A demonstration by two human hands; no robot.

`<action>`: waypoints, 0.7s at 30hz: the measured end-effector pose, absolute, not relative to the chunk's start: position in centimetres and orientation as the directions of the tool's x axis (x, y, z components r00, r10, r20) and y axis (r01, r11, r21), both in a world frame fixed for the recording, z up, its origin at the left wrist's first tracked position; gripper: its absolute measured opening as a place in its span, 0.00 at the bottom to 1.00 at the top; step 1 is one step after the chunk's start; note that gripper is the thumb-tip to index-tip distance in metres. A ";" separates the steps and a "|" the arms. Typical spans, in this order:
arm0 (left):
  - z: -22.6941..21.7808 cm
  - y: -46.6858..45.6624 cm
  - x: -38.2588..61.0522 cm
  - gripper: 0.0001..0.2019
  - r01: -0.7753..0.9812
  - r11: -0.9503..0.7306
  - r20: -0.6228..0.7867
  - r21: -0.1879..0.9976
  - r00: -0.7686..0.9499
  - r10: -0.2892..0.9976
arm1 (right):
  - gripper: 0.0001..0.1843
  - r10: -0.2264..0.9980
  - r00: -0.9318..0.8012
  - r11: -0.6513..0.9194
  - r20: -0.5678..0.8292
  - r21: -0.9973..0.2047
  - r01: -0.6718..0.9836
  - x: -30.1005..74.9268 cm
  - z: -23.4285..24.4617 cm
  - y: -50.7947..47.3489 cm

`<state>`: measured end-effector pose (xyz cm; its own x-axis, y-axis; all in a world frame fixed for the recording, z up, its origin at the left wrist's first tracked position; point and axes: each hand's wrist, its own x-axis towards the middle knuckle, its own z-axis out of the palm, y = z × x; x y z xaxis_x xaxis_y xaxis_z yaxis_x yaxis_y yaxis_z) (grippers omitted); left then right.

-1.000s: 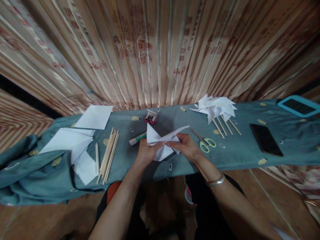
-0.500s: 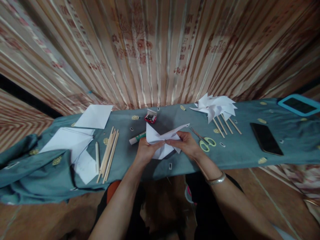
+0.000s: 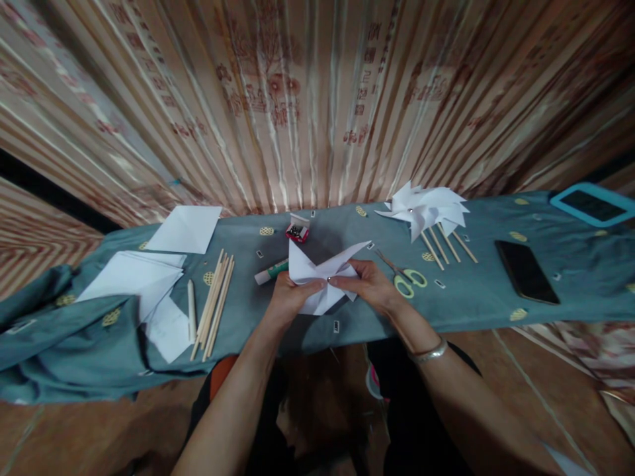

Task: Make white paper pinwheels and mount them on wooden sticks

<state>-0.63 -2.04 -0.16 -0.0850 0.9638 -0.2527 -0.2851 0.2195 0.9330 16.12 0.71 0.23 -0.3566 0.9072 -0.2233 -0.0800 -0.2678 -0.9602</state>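
Between my two hands is a white paper pinwheel [image 3: 317, 305], its blades folded in to a small shiny pin [image 3: 328, 279] at the centre. My left hand [image 3: 292, 294] grips its left side, thumb pressed beside the pin. From the right, my right hand [image 3: 370, 284] grips it the same way, thumb on the paper by the pin. Fingers under the paper are hidden. Just left of the pinwheel lies a green and white glue stick [image 3: 272, 272]. Behind it is a small open red box [image 3: 297, 229] of pins. Scissors [image 3: 407, 277] with yellow-green handles rest near my right hand.
Finished pinwheels [image 3: 431, 206] on sticks lie at the back right. A black phone [image 3: 526, 271] and a blue-framed tablet [image 3: 595, 203] are farther right. On the left are wooden sticks [image 3: 213, 304], a white pen-like stick [image 3: 191, 311] and paper sheets [image 3: 131, 277]. A curtain [image 3: 317, 99] hangs behind.
Both hands keep hold of the pinwheel in nearly the same place. The pin's head shows a little more clearly between the thumbs, and the view has shifted slightly.
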 end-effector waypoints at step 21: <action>-0.4 -1.9 -0.4 0.16 -0.309 0.185 -0.246 0.933 -0.171 0.954 | 0.18 0.915 -0.369 -0.193 -0.163 -0.980 -0.047 15.8 0.0 0.5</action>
